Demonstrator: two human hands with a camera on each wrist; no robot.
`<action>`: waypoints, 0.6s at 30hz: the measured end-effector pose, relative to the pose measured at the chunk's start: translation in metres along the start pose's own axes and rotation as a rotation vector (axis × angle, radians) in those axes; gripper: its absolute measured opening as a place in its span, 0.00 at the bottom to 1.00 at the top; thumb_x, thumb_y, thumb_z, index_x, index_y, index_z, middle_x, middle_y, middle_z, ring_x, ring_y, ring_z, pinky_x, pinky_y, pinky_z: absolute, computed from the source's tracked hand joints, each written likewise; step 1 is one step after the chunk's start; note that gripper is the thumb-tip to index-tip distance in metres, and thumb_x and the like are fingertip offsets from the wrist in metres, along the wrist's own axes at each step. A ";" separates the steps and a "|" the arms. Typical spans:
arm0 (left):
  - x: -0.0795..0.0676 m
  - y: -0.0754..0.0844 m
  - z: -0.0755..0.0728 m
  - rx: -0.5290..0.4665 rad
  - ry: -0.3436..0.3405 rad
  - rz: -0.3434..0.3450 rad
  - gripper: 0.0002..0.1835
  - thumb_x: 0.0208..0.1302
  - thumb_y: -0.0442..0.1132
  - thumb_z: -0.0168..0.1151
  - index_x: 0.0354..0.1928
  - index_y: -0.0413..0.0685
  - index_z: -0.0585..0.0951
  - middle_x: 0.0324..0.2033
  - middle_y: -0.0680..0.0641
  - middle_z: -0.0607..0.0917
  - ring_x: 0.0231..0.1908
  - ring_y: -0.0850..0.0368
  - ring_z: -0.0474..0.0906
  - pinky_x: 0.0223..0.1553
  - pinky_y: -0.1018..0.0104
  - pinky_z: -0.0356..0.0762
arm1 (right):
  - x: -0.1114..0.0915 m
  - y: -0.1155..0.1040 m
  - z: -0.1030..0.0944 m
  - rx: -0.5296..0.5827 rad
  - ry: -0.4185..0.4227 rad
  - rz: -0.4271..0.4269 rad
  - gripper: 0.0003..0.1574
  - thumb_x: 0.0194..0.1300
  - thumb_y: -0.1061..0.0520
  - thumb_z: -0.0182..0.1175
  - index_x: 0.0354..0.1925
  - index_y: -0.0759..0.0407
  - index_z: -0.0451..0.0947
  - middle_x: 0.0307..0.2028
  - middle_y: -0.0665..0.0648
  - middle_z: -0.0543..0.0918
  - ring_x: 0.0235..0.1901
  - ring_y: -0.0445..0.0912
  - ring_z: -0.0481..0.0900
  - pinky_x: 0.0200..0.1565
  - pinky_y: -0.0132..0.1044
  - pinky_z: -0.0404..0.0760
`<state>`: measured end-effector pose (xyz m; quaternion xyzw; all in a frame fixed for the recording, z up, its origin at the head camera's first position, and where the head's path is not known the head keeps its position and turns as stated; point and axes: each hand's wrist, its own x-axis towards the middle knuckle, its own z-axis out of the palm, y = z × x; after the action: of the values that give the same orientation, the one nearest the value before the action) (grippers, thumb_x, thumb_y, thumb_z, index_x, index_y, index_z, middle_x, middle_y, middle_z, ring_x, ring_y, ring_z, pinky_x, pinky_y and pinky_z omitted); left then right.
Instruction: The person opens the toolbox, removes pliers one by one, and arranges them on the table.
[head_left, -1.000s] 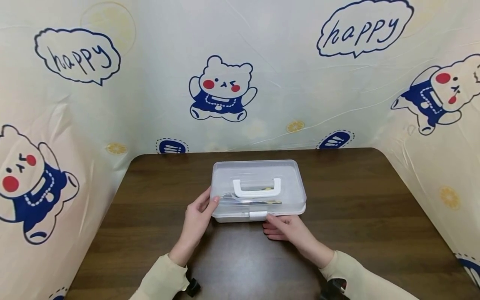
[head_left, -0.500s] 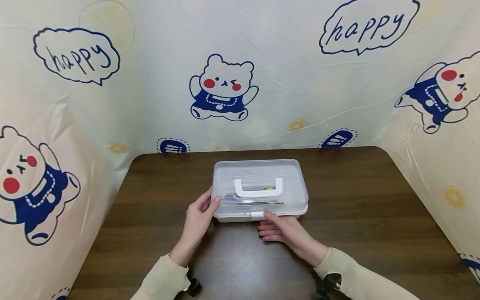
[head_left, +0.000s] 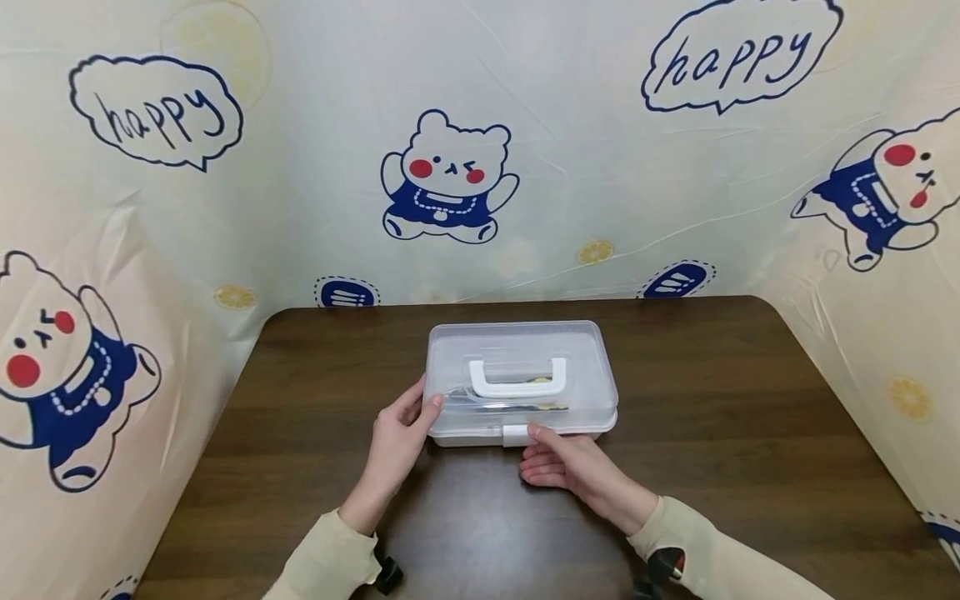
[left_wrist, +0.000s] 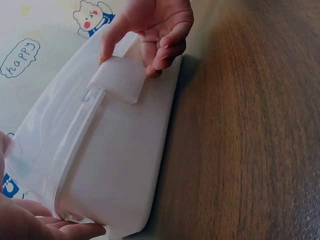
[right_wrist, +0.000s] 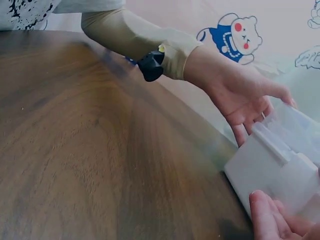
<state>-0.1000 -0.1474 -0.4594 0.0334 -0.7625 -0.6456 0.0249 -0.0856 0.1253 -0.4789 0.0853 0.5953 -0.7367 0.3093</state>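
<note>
A plastic storage box with a clear lid and a pale base sits on the table in the head view. A white carry handle lies on its lid. My left hand holds the box's left end, thumb at the lid's edge and fingers round the side. At the front, my right hand pinches the white latch, thumb on its upper edge and fingertips by its lower edge. The lid is down on the base. Slim items with yellow parts show dimly through it; their kind cannot be told.
The dark wooden table extends on both sides of the box and in front of it. Behind and beside it hangs a pale cloth printed with bears and the word happy.
My right hand has shifted slightly left along the front edge, its thumb now further onto the latch. The left hand keeps its hold, and the box stays in place.
</note>
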 end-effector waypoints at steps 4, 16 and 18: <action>-0.001 0.002 -0.001 0.008 0.001 0.002 0.29 0.74 0.41 0.65 0.73 0.38 0.73 0.65 0.36 0.79 0.65 0.48 0.76 0.53 0.78 0.76 | -0.003 -0.003 0.000 -0.005 -0.036 0.012 0.42 0.75 0.39 0.60 0.51 0.83 0.76 0.34 0.61 0.89 0.34 0.46 0.89 0.44 0.38 0.88; -0.001 0.001 -0.001 -0.004 -0.008 -0.018 0.30 0.74 0.42 0.65 0.74 0.40 0.72 0.66 0.37 0.78 0.66 0.49 0.75 0.54 0.77 0.76 | -0.004 -0.004 -0.003 0.005 -0.037 -0.010 0.40 0.76 0.41 0.60 0.60 0.78 0.71 0.46 0.69 0.88 0.42 0.49 0.90 0.49 0.40 0.87; -0.001 0.000 0.000 -0.009 -0.014 -0.021 0.30 0.74 0.42 0.65 0.74 0.40 0.72 0.67 0.37 0.78 0.66 0.49 0.75 0.54 0.77 0.76 | -0.005 -0.004 -0.003 -0.001 -0.032 -0.018 0.40 0.76 0.40 0.60 0.60 0.77 0.71 0.46 0.69 0.88 0.41 0.48 0.90 0.48 0.40 0.88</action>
<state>-0.0986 -0.1477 -0.4589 0.0370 -0.7594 -0.6495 0.0131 -0.0849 0.1301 -0.4742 0.0683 0.5913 -0.7404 0.3122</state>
